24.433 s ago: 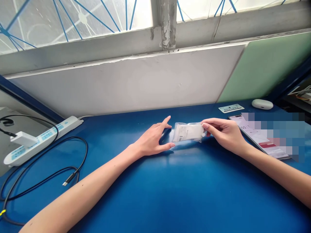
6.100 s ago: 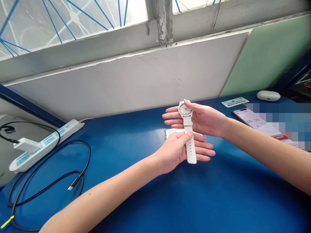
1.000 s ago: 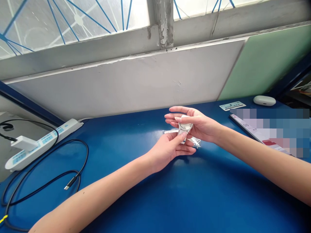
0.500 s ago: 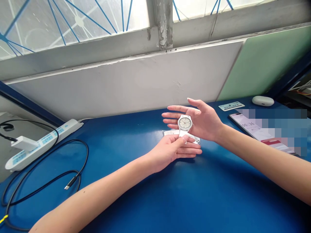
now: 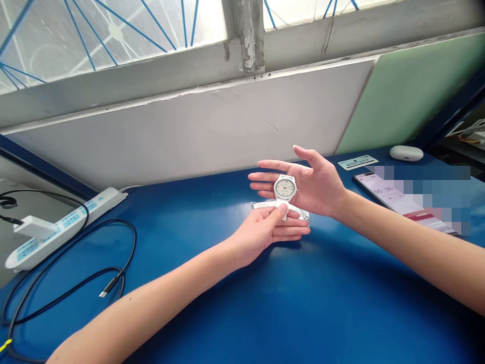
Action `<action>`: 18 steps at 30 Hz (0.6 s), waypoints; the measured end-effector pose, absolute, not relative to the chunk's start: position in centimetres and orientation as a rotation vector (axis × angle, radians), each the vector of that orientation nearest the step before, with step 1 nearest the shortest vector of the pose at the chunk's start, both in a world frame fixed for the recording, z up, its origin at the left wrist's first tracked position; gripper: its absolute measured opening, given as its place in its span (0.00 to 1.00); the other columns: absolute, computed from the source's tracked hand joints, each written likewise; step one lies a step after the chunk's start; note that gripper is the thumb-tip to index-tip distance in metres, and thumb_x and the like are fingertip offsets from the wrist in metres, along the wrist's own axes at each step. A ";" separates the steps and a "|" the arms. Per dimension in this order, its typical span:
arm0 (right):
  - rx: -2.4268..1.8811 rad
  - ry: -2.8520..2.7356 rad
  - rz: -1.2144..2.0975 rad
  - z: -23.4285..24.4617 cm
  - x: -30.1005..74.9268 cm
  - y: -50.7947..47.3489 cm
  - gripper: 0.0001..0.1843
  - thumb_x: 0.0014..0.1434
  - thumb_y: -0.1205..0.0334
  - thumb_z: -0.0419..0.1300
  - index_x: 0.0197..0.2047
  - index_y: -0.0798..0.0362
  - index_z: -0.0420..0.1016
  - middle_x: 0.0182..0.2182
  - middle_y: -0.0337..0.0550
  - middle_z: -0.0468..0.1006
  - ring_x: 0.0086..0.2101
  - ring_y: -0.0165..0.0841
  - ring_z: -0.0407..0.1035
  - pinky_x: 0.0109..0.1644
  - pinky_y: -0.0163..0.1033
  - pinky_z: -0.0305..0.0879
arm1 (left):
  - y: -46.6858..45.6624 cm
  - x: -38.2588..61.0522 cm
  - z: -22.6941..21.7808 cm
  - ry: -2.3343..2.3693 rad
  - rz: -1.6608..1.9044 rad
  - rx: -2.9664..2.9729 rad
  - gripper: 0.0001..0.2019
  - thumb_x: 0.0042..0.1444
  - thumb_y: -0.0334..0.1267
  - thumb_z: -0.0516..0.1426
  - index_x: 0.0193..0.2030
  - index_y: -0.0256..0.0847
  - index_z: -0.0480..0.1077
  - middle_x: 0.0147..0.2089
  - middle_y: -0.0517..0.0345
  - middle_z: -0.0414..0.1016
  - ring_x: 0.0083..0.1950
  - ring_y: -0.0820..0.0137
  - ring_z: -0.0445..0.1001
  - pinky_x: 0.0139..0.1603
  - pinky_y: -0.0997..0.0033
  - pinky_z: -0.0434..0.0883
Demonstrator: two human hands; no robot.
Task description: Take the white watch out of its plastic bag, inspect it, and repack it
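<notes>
Presently the right hand [image 5: 314,184], spread open, cradles the white watch [image 5: 285,187] while the left hand [image 5: 267,232] pinches its strap; next, likely straightening it.

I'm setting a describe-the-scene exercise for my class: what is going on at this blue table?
A person sits at a blue table handling a white wristwatch. The right hand is open, palm up, with the watch face resting against it. The left hand pinches the strap just below the face. A clear plastic packet lies on the table under the hands; a phone lies to the right.
</notes>
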State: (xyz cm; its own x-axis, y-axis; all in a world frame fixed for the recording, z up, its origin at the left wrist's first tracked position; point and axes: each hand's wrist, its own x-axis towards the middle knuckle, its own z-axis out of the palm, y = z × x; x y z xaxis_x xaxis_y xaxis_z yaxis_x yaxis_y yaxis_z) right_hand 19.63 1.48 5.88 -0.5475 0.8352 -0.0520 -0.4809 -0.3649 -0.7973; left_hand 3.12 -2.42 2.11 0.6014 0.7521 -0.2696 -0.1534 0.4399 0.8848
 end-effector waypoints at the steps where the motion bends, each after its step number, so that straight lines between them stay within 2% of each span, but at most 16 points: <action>1: -0.582 -0.954 1.991 5.9 19.6 1.5 0.31 0.64 0.40 0.49 0.52 0.56 0.77 0.53 0.57 0.81 0.54 0.47 0.75 0.58 0.51 0.69 | -2.4 3.1 2.1 0.732 0.630 0.958 0.22 0.61 0.55 0.61 0.43 0.33 0.77 0.46 0.40 0.82 0.51 0.56 0.82 0.57 0.56 0.74; 10: -0.601 -0.884 1.963 5.6 19.3 1.5 0.27 0.65 0.44 0.49 0.50 0.55 0.78 0.48 0.54 0.84 0.50 0.44 0.78 0.62 0.51 0.66 | -2.0 2.8 2.2 0.680 0.597 0.959 0.22 0.61 0.54 0.62 0.46 0.32 0.77 0.47 0.39 0.82 0.50 0.55 0.82 0.58 0.55 0.73; 15: -0.581 -1.006 1.968 5.6 19.6 1.7 0.27 0.65 0.43 0.49 0.51 0.54 0.78 0.51 0.52 0.83 0.57 0.45 0.73 0.67 0.53 0.60 | -2.2 2.8 2.3 0.642 0.557 0.936 0.22 0.64 0.52 0.60 0.49 0.32 0.76 0.50 0.38 0.81 0.51 0.56 0.82 0.58 0.55 0.73; 18: -0.572 -1.055 1.972 5.6 19.7 1.8 0.27 0.65 0.43 0.49 0.51 0.54 0.77 0.53 0.53 0.81 0.58 0.47 0.71 0.66 0.56 0.61 | -2.2 2.8 2.3 0.608 0.548 0.897 0.20 0.64 0.51 0.61 0.48 0.32 0.76 0.50 0.39 0.82 0.51 0.58 0.82 0.57 0.57 0.74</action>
